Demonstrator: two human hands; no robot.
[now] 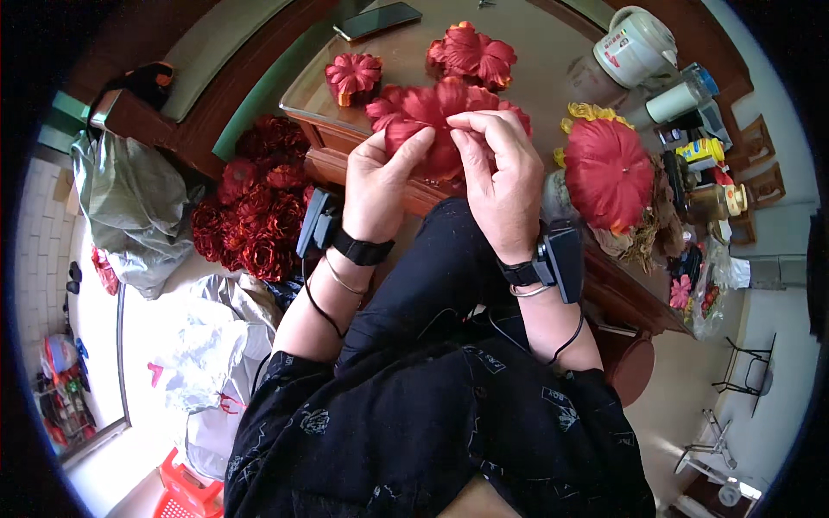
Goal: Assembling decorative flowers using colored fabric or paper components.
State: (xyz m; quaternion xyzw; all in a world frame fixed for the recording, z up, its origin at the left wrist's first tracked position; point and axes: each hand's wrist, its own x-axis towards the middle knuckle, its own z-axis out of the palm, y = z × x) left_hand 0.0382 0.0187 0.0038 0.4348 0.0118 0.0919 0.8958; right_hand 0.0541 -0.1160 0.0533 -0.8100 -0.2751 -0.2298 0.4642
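Observation:
A large red fabric flower spreads its layered petals in front of me, at the near edge of the table. My left hand pinches its left petals, thumb on top and fingers bent underneath. Over its middle, my right hand is closed in a pinch; whatever is between thumb and forefinger is too small to make out. Just beyond lie a smaller red flower and a fuller red petal stack. Right of my right hand, another stack of red petals rests near yellow petals.
A phone lies at the table's far left. An electric kettle and a blue-lidded jar stand at the right. Dark red finished flowers are heaped left of the table, above plastic bags. A red basket sits lower left.

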